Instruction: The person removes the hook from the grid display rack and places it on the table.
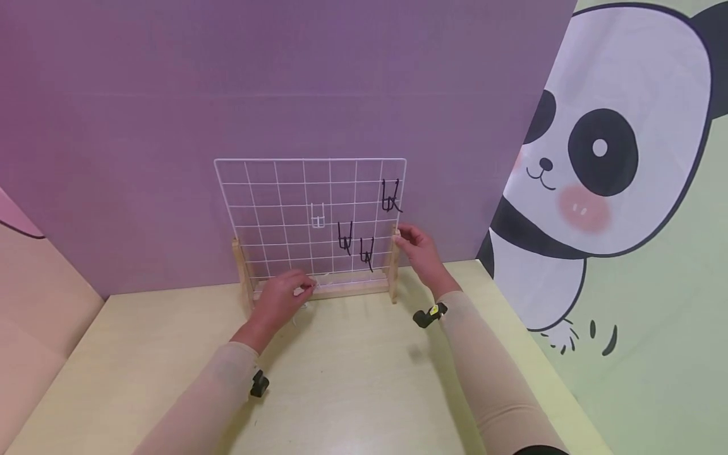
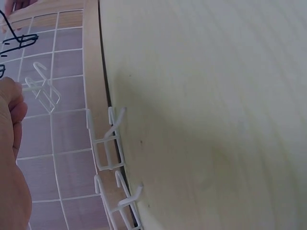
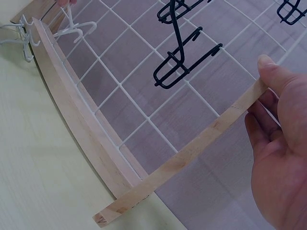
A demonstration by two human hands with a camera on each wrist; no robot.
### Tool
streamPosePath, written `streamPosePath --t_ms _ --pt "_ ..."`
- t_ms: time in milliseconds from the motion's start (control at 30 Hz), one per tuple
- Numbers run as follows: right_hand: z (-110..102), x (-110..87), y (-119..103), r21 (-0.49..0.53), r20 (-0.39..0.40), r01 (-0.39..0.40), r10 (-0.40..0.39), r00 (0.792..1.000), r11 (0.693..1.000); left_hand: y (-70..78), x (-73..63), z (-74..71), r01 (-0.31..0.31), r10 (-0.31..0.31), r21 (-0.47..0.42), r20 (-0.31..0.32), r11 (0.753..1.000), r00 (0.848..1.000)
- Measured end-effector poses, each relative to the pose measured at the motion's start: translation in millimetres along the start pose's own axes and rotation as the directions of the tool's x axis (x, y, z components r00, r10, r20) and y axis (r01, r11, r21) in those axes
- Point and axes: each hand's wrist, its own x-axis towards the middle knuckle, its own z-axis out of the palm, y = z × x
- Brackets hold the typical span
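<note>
A white wire hook (image 2: 45, 84) is between the thumb and fingertips of the left hand (image 1: 280, 298), which pinch it in front of the lower rows of a white wire grid (image 1: 290, 183). The grid leans back in a wooden stand (image 1: 352, 289), which has a post at each side and a long bar along the bottom. The right hand (image 1: 425, 254) is at the upper end of the right post (image 1: 394, 265); its thumb is on the near side and its fingers are bent behind, gripping the post beside the edge of the grid. Two more white hooks (image 2: 106, 167) sit side by side at the bottom bar, below the left hand, with their bent tips pointing out over the table. Another white hook (image 1: 318, 221) hangs near the middle of the grid. To its right are three black hooks: one (image 1: 345, 242) just beside it and slightly lower, one (image 1: 366, 256) lower still, and one (image 1: 390, 203) high up near the right edge. The stand rests on a pale wooden table (image 1: 341, 379), close to a purple wall (image 1: 284, 82). Beige sleeves (image 1: 210, 385) cover both arms, and a small black device (image 1: 260, 383) sits at the left wrist, with a similar one (image 1: 430, 315) at the right. A large panda drawing (image 1: 643, 82) fills the green wall at the right.
</note>
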Motion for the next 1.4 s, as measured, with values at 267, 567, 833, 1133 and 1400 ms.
streamPosePath --t_ms 267,567,833,1133,1400 --pt "1.1 -0.2 -0.8 0.011 0.002 0.008 -0.008 1.0 1.0 -1.5 -2.2 5.4 0.052 -0.052 -0.003 0.061 0.999 0.997" --pt "1.4 0.9 -2.6 -0.002 0.004 -0.004 0.004 1.0 1.0 -6.6 -2.1 9.9 0.037 -0.042 0.047 0.113 0.998 0.993" --pt "1.6 -0.4 -4.5 -0.01 -0.004 -0.012 0.012 1.0 1.0 -6.2 -3.7 9.9 0.074 -0.081 0.052 0.152 0.996 0.985" --pt "2.5 -0.1 -0.2 0.01 -0.015 0.003 -0.003 1.0 1.0 -9.6 -4.7 15.5 0.054 -0.066 0.068 0.189 0.996 0.98" --pt "2.5 -1.1 -0.7 0.003 -0.011 0.008 -0.008 1.0 1.0 -6.8 -4.7 16.6 -0.013 0.0 0.074 0.168 0.997 0.986"
